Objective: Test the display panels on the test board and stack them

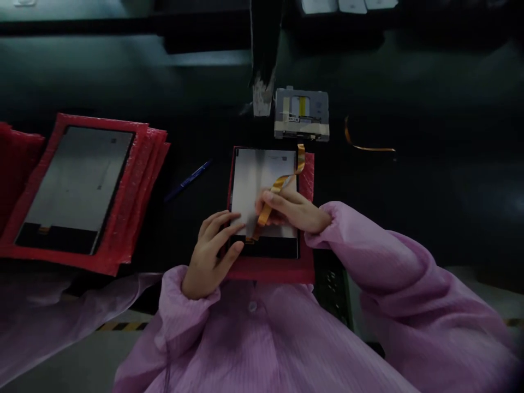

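In front of me a flat display panel [245, 174], silvery with a black lower strip, lies on red bubble-wrap [270, 270]. My left hand [213, 251] rests with fingers spread over the panel's lower left edge, holding nothing. Between the thumb and fingers of my right hand [292, 206] is an orange flex ribbon cable [279, 183]. Its upper end curls up past the panel's right edge, and its lower end points toward a small orange connector tab [249, 240] on the black strip. Whether the two touch I cannot tell.
To the left is a stack of red wrapping with another display panel [82, 180] on top. A blue pen [188, 181] lies between. Behind stand a grey metal-cased unit [302, 112] and a dark post [264, 54]. Another orange ribbon cable [368, 148] lies right. A co-worker's sleeve [90, 311] shows lower left.
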The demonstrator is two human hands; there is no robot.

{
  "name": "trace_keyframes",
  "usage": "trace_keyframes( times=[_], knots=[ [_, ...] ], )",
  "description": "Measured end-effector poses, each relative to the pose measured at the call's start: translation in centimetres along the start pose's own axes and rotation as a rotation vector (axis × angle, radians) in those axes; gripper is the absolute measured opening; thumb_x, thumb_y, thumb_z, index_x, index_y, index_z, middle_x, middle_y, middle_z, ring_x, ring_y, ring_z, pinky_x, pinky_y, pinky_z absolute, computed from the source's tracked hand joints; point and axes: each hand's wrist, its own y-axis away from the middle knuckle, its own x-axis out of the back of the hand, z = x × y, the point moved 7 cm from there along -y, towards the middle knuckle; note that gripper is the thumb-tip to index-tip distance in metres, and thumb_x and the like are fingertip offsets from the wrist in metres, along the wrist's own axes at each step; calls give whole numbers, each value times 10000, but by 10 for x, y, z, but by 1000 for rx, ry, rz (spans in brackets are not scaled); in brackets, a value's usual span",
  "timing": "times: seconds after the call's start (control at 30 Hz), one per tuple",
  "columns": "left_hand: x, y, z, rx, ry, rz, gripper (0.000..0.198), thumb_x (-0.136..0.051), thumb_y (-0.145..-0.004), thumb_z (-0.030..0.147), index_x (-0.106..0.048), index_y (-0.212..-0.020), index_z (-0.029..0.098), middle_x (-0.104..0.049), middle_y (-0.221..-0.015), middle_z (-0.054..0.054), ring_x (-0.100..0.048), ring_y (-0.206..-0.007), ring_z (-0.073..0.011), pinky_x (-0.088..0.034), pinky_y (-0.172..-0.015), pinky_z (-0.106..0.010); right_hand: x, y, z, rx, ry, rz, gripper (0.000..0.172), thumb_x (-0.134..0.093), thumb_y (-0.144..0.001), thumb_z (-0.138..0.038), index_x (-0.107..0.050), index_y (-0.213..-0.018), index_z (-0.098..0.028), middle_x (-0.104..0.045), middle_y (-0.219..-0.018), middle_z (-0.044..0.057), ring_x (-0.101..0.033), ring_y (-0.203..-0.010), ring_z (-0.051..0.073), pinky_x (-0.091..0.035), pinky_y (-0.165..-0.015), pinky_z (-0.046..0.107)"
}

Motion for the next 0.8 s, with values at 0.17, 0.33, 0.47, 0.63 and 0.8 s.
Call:
trace_keyframes(
  times=[0.17, 0.33, 0.47, 0.63, 0.8],
  knots=[
    [-11, -6, 8, -15, 35, 8, 242, -544, -945, 318, -629, -1157, 236, -577, -1312, -66, -448, -1309, -229, -428, -1089, -431, -13, 1, 1, 5, -24, -49, 456, -450, -969, -573, -579, -841, -155, -547, -719, -8, -517, -639, 86, -410, -561, 200],
    [-17, -14, 1, 47, 48, 61, 132, -593, -915, 249, -670, -1021, 225, -646, -1195, -52, -524, -1218, -215, -460, -1055, -434, 1, -2, 7, -44, -40, 87, 486, -412, -955, -607, -570, -815, -169, -533, -676, -15, -439, -553, 79, -329, -478, 207],
    [-17, -17, -6, 99, 84, 121, 113, -591, -917, 241, -689, -973, 232, -667, -1127, -36, -558, -1148, -190, -483, -1011, -393, 0, -3, 6, 11, 51, 22, 345, -642, -855, -503, -560, -931, -177, -560, -743, -25, -474, -614, 86, -371, -526, 204],
    [-19, -17, -9, 119, 92, 139, 107, -622, -901, 278, -691, -961, 222, -667, -1100, -38, -566, -1124, -192, -484, -994, -380, -10, 0, 7, 58, 396, -64, 215, -683, -842, -328, -555, -932, -182, -579, -836, -6, -503, -700, 102, -408, -599, 222],
    [-10, -10, -8, 129, 47, 185, 134, -579, -920, 238, -646, -1030, 201, -648, -1148, -62, -582, -1123, -188, -490, -984, -369, -12, -1, 8, 67, 414, -38, 165, -522, -953, -329, -537, -876, -184, -568, -802, -4, -535, -703, 106, -433, -630, 229]
  ],
)
